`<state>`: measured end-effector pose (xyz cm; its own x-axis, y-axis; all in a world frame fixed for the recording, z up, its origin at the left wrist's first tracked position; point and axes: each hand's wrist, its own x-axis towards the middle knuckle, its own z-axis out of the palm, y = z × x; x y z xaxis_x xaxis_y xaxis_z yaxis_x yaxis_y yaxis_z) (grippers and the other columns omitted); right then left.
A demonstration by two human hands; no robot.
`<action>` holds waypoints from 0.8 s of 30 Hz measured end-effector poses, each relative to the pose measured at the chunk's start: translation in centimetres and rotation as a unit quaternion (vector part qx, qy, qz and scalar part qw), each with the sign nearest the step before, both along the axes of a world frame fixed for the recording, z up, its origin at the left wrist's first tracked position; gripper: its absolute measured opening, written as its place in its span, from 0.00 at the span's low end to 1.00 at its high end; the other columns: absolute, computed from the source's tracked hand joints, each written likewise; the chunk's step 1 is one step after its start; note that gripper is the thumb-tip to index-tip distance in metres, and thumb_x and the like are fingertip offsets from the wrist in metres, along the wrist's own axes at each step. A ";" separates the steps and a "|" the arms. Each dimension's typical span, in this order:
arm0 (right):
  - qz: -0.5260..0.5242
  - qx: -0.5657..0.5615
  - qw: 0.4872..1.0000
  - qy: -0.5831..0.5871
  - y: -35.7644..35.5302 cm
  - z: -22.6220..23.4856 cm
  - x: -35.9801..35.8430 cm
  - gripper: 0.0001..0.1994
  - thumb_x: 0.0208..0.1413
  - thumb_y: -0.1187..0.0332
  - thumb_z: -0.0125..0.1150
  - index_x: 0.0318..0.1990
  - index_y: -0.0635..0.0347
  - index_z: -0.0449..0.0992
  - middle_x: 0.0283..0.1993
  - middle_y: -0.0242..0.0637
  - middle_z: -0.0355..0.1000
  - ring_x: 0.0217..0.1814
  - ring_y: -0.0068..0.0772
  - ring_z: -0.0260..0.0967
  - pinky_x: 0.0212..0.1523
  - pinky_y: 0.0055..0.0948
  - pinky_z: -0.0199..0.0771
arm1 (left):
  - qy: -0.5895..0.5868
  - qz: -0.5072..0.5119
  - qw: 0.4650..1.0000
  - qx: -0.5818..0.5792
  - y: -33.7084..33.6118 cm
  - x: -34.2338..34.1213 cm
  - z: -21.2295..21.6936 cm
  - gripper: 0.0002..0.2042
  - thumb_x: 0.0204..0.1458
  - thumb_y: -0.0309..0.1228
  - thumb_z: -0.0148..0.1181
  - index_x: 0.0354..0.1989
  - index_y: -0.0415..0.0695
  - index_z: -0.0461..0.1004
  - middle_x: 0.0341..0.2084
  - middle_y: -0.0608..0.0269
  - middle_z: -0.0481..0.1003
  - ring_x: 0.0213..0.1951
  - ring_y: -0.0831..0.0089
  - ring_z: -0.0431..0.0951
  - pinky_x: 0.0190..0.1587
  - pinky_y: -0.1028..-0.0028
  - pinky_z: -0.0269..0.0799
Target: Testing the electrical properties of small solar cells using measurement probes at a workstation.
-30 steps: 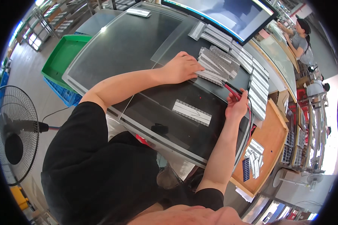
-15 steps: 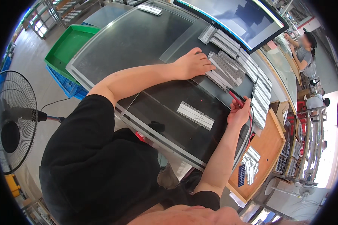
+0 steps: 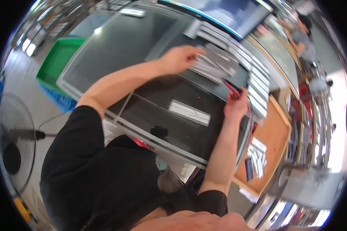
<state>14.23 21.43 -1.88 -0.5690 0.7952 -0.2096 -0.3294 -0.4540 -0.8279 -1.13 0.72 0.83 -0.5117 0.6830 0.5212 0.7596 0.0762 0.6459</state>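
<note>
At the left side of the strip pile [image 3: 216,63], the left hand [image 3: 179,59] was best used lightly, steadying the thin strips at their ends so that none slid when the probe met them; heavy pressure could probably have shifted the stack. That hand hung knuckles up, its fingers curled toward the pile, the forearm slanting in from the lower left with the elbow bent wide. Blur hid whether the fingertips pinched a strip or were only near one. A lone pale strip [image 3: 189,112] lay flat on the person's side of the pile.

At the pile's near right corner was the tip of a red probe [image 3: 233,90]; whether it touched could not be told. A light, steady contact seemed wise, with the red lead [image 3: 251,115] slack. The right hand [image 3: 236,106], right of the pile and nearer the person, pinched the probe's handle, its forearm nearly straight up from the lower edge. Farther right of the pile, a wooden tray [image 3: 272,133] held more strips.
</note>
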 end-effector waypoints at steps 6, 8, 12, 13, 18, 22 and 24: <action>0.030 0.032 0.998 0.046 -0.6 0.4 -0.6 0.12 0.53 0.61 0.46 0.34 0.63 0.65 0.19 0.38 0.64 0.14 0.29 0.65 0.13 0.25 0.65 | -0.112 -0.025 0.993 0.005 1.9 -0.1 6.7 0.20 0.47 0.21 0.52 0.51 0.47 0.64 0.29 0.72 0.66 0.30 0.85 0.66 0.36 0.84 0.63; 0.009 0.044 0.998 0.048 -0.7 0.5 -0.5 0.13 0.54 0.60 0.46 0.34 0.63 0.65 0.18 0.39 0.66 0.14 0.29 0.65 0.13 0.25 0.66 | -0.088 -0.084 0.993 0.002 4.8 2.3 8.5 0.20 0.47 0.22 0.52 0.51 0.49 0.65 0.30 0.70 0.65 0.33 0.83 0.67 0.38 0.83 0.64; 0.019 0.036 0.998 0.055 -0.1 0.4 0.2 0.12 0.54 0.61 0.46 0.36 0.62 0.64 0.22 0.38 0.65 0.17 0.29 0.66 0.15 0.26 0.67 | -0.107 -0.198 0.974 -0.028 13.0 9.4 10.2 0.18 0.46 0.27 0.53 0.49 0.51 0.67 0.33 0.64 0.70 0.36 0.78 0.71 0.39 0.78 0.67; 0.039 0.038 0.997 0.052 0.0 0.1 0.2 0.11 0.55 0.62 0.46 0.38 0.60 0.64 0.24 0.36 0.65 0.21 0.28 0.67 0.18 0.26 0.68 | -0.137 -0.237 0.962 0.016 16.1 11.0 8.9 0.18 0.43 0.27 0.54 0.47 0.49 0.68 0.31 0.65 0.72 0.32 0.77 0.73 0.34 0.78 0.69; 0.047 0.101 0.993 0.042 -1.1 0.1 -0.4 0.12 0.54 0.57 0.49 0.33 0.57 0.66 0.20 0.29 0.61 0.21 0.20 0.61 0.20 0.22 0.64 | -0.073 -0.272 0.956 -0.076 23.4 16.4 4.7 0.25 0.42 0.33 0.57 0.51 0.42 0.60 0.38 0.57 0.71 0.39 0.63 0.73 0.43 0.68 0.66; 0.046 0.032 0.998 0.025 0.2 -1.4 0.1 0.12 0.54 0.57 0.48 0.36 0.57 0.66 0.24 0.32 0.64 0.22 0.23 0.62 0.24 0.24 0.66 | 0.002 -0.299 0.954 -0.033 20.5 15.7 3.8 0.19 0.43 0.33 0.55 0.47 0.44 0.65 0.37 0.56 0.71 0.39 0.61 0.72 0.41 0.66 0.66; 0.013 0.067 0.926 0.371 -0.6 -2.4 -1.2 0.12 0.54 0.59 0.48 0.38 0.57 0.66 0.26 0.33 0.68 0.23 0.27 0.66 0.23 0.28 0.69 | 0.003 -0.239 0.969 -0.056 16.7 13.5 4.8 0.17 0.44 0.34 0.54 0.44 0.44 0.68 0.35 0.57 0.72 0.37 0.61 0.72 0.40 0.66 0.67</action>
<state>12.99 20.85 -4.23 -0.5359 0.7704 0.3453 -0.8207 -0.3794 -0.4272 12.39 17.38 5.67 -0.1203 0.8939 0.4319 0.7288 -0.2159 0.6498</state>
